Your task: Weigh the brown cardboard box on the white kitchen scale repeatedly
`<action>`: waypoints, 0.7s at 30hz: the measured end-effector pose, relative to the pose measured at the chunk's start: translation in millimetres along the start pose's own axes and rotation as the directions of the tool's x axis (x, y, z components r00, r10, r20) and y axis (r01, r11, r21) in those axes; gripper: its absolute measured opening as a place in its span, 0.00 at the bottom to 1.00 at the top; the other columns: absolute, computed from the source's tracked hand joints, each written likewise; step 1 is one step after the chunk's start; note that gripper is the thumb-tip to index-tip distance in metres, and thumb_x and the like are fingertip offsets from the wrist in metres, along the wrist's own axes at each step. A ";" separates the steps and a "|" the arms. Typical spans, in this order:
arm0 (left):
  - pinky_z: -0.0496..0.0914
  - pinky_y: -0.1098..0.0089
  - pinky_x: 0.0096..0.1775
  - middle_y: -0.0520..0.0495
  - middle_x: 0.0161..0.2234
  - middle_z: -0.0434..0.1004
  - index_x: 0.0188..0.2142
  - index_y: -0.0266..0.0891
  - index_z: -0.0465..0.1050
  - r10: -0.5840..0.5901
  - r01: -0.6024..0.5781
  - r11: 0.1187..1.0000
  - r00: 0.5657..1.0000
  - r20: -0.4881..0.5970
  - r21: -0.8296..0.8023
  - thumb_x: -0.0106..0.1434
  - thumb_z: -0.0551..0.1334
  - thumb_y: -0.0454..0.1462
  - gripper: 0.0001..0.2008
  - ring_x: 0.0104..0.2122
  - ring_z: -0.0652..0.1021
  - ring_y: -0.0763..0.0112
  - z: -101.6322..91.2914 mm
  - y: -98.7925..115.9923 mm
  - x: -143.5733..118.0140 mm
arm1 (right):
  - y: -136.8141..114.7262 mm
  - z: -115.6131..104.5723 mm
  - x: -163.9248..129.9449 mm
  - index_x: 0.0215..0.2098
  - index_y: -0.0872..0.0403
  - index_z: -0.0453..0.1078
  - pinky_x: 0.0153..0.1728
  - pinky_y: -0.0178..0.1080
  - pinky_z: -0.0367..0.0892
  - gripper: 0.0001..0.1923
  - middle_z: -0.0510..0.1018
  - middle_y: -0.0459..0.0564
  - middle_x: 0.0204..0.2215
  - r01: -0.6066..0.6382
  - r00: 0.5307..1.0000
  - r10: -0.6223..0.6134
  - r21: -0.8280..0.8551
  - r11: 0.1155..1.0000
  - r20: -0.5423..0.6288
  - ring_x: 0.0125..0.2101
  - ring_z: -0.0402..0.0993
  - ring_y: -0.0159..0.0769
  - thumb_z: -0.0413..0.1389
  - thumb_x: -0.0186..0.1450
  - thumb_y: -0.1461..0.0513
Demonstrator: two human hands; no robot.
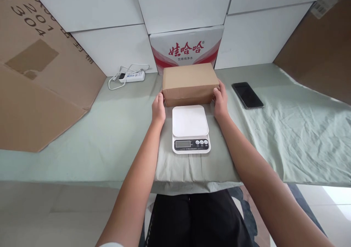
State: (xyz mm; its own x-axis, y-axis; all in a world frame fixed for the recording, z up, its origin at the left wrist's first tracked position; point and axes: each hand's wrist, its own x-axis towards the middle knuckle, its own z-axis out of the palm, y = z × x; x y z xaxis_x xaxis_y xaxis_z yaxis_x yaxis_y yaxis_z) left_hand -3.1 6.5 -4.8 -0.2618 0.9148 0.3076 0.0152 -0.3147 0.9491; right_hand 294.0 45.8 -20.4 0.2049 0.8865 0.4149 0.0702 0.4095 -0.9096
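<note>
- Head camera: a person seated at a table draped in a pale green cloth has both hands on a plain brown cardboard box, which sits on the cloth just behind a small white kitchen scale.
- The left hand presses flat against the box's left end and the right hand against its right end; the fingers are laid on the cardboard rather than curled around anything, so the box is clamped between two palms.
- The box lies flat, its long axis running left to right across the table, one long face turned toward the person.
- It looks stiff, dry and closed, probably light enough for a two-palm squeeze, though its weight cannot be read; the short ends, where the hands already sit, seem the natural hold.
- Behind the box stands a white carton with red lettering. A dark phone lies to the right, a white power strip to the left, and large brown cardboard sheets lean at the sides.
</note>
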 end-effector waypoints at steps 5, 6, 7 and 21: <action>0.75 0.53 0.74 0.36 0.66 0.87 0.64 0.45 0.85 0.003 -0.003 1.000 1.000 0.008 0.018 0.71 0.56 0.75 0.46 0.72 0.81 0.49 -1.7 -0.9 -0.8 | -1.7 0.3 0.2 0.73 0.40 0.69 0.73 0.65 0.76 0.46 0.80 0.53 0.71 0.024 1.000 -0.024 -0.009 1.000 -0.002 0.71 0.77 0.57 0.59 0.66 0.28; 0.75 0.53 0.74 0.37 0.67 0.87 0.64 0.45 0.85 0.005 -0.005 1.000 1.000 0.011 0.018 0.72 0.56 0.75 0.45 0.73 0.81 0.49 -1.7 -0.8 -1.0 | -2.2 0.1 0.2 0.73 0.40 0.69 0.73 0.65 0.75 0.46 0.80 0.53 0.71 0.018 1.000 -0.018 -0.004 1.000 0.002 0.71 0.77 0.57 0.59 0.66 0.28; 0.75 0.54 0.74 0.37 0.67 0.87 0.64 0.46 0.85 0.007 -0.007 1.000 1.000 0.013 0.016 0.72 0.56 0.75 0.45 0.73 0.81 0.49 -1.6 -0.8 -1.1 | -2.9 -0.2 0.1 0.73 0.40 0.69 0.74 0.65 0.75 0.46 0.80 0.53 0.71 0.010 1.000 -0.010 0.003 1.000 0.008 0.71 0.77 0.57 0.59 0.65 0.28; 0.72 0.44 0.76 0.35 0.64 0.88 0.58 0.43 0.85 -0.019 0.020 1.000 1.000 0.016 -0.017 0.69 0.60 0.75 0.43 0.73 0.81 0.42 2.3 0.0 -0.6 | -18.3 1.1 -3.3 0.71 0.39 0.72 0.76 0.64 0.72 0.47 0.81 0.51 0.73 0.015 0.998 -0.016 0.011 1.000 0.054 0.74 0.74 0.58 0.60 0.63 0.26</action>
State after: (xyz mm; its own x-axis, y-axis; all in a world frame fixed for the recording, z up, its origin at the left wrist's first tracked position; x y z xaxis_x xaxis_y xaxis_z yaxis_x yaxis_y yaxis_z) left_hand -0.8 6.5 -4.9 -0.2467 0.9247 0.2901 -0.0062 -0.3008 0.9537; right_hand 291.0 35.6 -5.1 0.1512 0.8901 0.4300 0.0621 0.4256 -0.9028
